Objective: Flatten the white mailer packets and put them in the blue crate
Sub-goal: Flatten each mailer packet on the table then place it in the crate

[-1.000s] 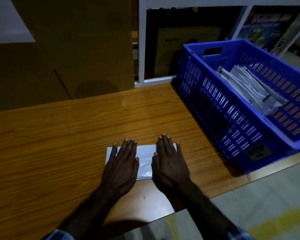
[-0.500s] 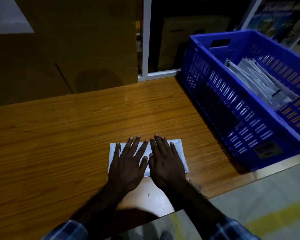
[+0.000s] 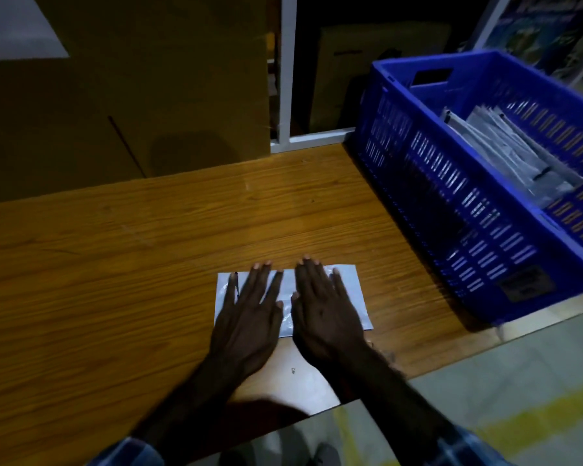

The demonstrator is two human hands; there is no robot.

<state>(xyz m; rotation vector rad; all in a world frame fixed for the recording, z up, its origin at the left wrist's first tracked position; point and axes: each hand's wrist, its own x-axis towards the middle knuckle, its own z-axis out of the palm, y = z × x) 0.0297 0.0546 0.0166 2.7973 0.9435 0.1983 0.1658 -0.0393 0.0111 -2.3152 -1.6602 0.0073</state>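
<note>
both your hands, left hand [image 3: 249, 317] and right hand [image 3: 323, 314], flat with straight fingers on thin white plastic mailer packet [image 3: 285, 290], long axis left-right; blue slotted plastic crate [image 3: 451, 210] off right, right hand nearer.

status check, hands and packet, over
Left hand, right hand flat on white mailer packet. Blue plastic crate right, path clear.

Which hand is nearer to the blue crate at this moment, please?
Right. The right hand presses the white mailer packet on the side toward the blue crate; the left hand lies flat on its far side.
</note>
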